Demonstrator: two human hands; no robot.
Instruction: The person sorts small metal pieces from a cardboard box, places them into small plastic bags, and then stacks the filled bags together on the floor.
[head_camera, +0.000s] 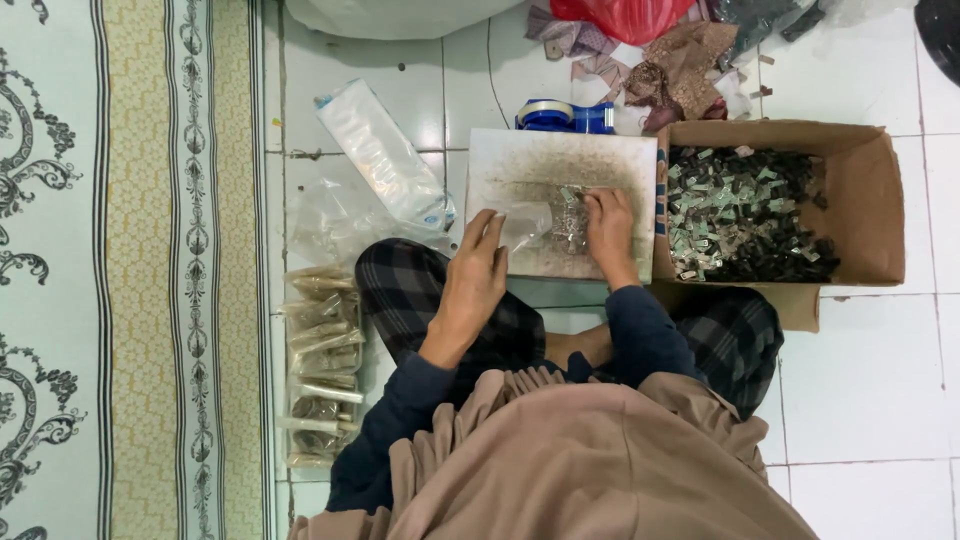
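Note:
A small clear plastic bag (530, 222) lies on a white dusty board (560, 165) in front of my knees. My left hand (475, 270) holds the open end of the bag, fingers together. My right hand (608, 225) pinches a cluster of small green and dark pieces (570, 215) at the bag's other end. A cardboard box (860, 200) full of the same small pieces stands right of the board.
A row of filled small bags (322, 365) lies on the tiled floor at my left, beside a patterned rug (120, 270). A stack of empty clear bags (385, 160), a blue tape dispenser (562, 116), fabric scraps (680, 65) and a red bag (625, 15) lie beyond the board.

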